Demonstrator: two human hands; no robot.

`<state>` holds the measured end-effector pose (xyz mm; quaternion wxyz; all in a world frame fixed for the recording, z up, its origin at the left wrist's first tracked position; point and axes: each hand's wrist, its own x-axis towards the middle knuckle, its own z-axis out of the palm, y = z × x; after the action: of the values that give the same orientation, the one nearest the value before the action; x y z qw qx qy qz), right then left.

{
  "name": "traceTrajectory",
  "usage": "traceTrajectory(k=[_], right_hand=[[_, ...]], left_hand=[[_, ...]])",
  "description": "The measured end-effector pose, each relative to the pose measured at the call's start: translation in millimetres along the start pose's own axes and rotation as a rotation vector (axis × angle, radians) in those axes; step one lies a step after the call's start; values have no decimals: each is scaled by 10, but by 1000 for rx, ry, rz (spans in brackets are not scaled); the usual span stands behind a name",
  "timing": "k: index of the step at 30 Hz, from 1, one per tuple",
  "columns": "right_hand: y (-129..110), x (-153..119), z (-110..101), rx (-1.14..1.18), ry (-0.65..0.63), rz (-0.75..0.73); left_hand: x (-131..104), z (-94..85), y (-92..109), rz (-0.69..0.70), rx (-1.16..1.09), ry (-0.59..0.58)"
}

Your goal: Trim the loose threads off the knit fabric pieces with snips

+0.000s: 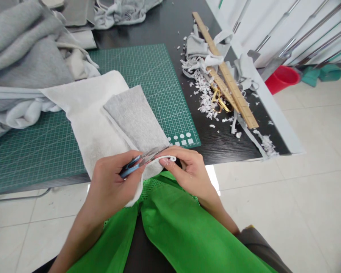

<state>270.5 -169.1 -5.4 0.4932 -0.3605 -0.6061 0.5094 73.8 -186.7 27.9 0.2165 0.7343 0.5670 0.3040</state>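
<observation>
My left hand (118, 178) is closed around blue-handled thread snips (132, 165). Their metal blades point right and lie along the fabric's near edge, close to my right fingertips. Between thumb and fingers, my right hand (186, 167) pinches the rolled edge of a white fleecy fabric piece (93, 125). A grey folded panel (139, 117) of smooth cloth lies over that piece. The fabric spreads from my hands up across the green cutting mat (170, 87), and part of it hangs below my left hand.
Piled grey and white cloth (22, 49) covers the mat's left side. To the right, wooden rulers (227, 76) rest on fabric scraps beside gold-handled scissors (221, 102). White clippings (206, 94) are strewn there. A red bucket (282, 79) stands on the floor beyond the table's edge.
</observation>
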Motion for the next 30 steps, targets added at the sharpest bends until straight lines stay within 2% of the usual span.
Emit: traceTrajectory(k=[3, 7, 10, 13, 16, 18, 20, 25, 28, 30], right_hand=[[-2, 9, 15, -30, 14, -30], [1, 22, 19, -49, 22, -46], [-6, 8, 19, -52, 28, -55], [-20, -28, 37, -132, 102, -62], [-27, -60, 65, -218, 169, -102], [-25, -67, 75, -215, 165, -135], [-18, -64, 76, -187, 142, -155], [-3, -51, 68, -141, 131, -155], [2, -50, 74, -120, 140, -153], [5, -49, 78, -112, 140, -153]], left_hand=[[6, -8, 30, -5, -69, -37], [-3, -14, 28, 59, -83, -75], [-18, -19, -31, 91, -41, -18], [-22, -42, -70, 79, -43, 44], [-11, -70, -66, 65, -60, 58], [-4, -85, -60, 56, -69, 51], [-5, -104, -65, 38, -70, 4], [-28, -225, -81, 35, -133, -197], [-29, -330, -46, 40, -132, -243], [-18, -381, -8, 70, -73, -228]])
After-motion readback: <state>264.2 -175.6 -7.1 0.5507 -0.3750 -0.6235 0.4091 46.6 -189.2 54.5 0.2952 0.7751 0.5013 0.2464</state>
